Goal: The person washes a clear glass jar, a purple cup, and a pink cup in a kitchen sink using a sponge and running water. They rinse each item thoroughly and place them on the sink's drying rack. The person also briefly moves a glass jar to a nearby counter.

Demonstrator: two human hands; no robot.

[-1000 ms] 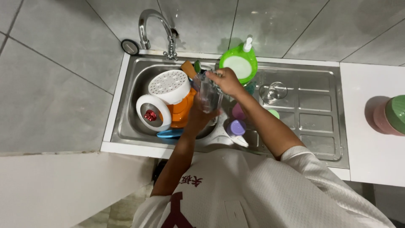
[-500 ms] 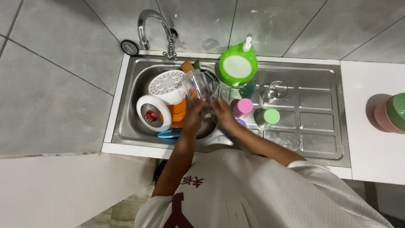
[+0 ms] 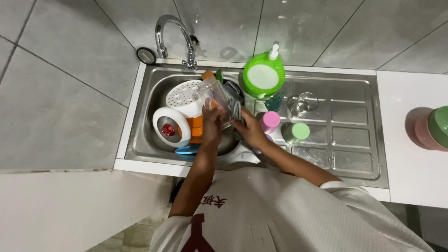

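Over the sink basin [image 3: 149, 140] my left hand [image 3: 212, 123] grips a clear drinking glass [image 3: 217, 95], tilted with its mouth away from me. My right hand [image 3: 249, 129] is against the glass's right side, its fingers closed on a dark scrubbing pad [image 3: 237, 111]. Under the glass lie a white perforated lid [image 3: 184, 93], a white round part with a red centre [image 3: 169, 128], an orange piece [image 3: 197, 128] and a blue rim [image 3: 186, 150].
A tap [image 3: 175, 32] rises behind the basin. On the draining board stand a green soap dispenser [image 3: 264, 77], an empty clear glass [image 3: 302, 103], and a pink-capped [image 3: 270, 120] and a green-capped cup [image 3: 298, 131]. Pink and green bowls [image 3: 431, 128] sit on the white counter at right.
My right hand came down from above the glass to its right side. The glass tilted and shifted slightly left in my left hand. The pink and green caps are uncovered.
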